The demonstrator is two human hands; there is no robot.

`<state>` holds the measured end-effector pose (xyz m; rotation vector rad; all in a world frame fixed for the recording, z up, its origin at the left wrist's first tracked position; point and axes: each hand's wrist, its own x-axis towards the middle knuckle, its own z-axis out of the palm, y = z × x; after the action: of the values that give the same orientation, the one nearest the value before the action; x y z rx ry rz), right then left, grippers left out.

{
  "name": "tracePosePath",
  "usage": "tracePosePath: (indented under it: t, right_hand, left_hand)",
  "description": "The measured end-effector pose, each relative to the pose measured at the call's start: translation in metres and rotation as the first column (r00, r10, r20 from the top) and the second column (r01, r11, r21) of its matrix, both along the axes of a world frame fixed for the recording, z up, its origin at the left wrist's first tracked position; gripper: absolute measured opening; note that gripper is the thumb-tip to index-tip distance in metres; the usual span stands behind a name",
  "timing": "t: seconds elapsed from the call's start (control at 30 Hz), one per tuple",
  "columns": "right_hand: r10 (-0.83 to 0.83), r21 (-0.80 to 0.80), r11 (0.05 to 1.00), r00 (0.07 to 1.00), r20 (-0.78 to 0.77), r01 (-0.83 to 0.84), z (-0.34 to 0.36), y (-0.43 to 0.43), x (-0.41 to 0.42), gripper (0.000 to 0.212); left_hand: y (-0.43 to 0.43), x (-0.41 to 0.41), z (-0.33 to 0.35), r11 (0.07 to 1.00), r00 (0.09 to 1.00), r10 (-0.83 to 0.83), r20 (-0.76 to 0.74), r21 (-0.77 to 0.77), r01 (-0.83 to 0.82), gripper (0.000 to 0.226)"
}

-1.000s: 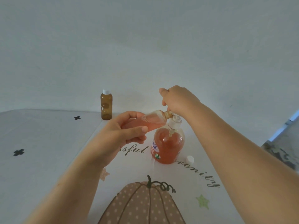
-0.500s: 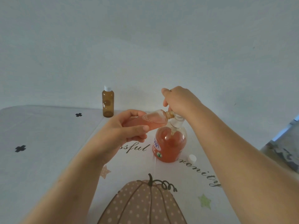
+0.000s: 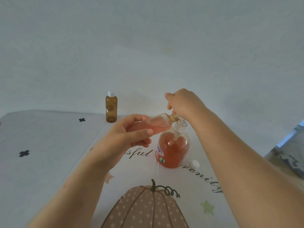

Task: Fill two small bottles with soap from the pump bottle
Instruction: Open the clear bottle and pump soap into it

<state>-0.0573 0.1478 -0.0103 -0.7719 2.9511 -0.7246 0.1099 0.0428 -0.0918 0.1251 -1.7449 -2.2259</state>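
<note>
On the table (image 3: 49, 162), close to its far edge and left of the middle, one small amber bottle (image 3: 111, 109) stands upright with a white cap on. What is inside it, I cannot tell through the dark wall.

There are two small bottles in all. The second small bottle (image 3: 156, 124) is in the air above the middle of the table. The left hand (image 3: 125, 137) holds it, with the thumb on the near side and the fingers curled round the far side. Its long axis lies almost level. The open neck points to the right and a little up, and meets the pump head (image 3: 180, 125). Orange-pink soap fills much of it.

Below stands the one pump bottle (image 3: 172, 148), upright on the printed cloth, with orange-pink soap up to about its shoulder. The right hand (image 3: 182, 102) is on top of the pump head, fingers bent downward. Whether they grip or only press, I cannot tell.

One loose white cap (image 3: 195, 164) lies on the table just right of the pump bottle. A pumpkin print (image 3: 144, 209) is at the near edge.
</note>
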Motion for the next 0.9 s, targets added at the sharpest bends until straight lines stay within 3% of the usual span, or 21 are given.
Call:
tracePosePath:
  t: [0.57,0.9]
  right_hand:
    - [-0.010,0.043,0.999,1.000,-0.025,0.011,-0.003,0.000,0.003,0.039]
    - [0.035,0.057,0.998,0.999,0.014,-0.036,0.004,0.001,0.004,0.047]
  left_hand:
    - [-0.003,0.000,-0.004,1.000,1.000,-0.025,0.015,-0.004,0.025,0.041]
    - [-0.002,0.000,-0.002,1.000,1.000,-0.014,-0.007,0.010,0.014,0.040]
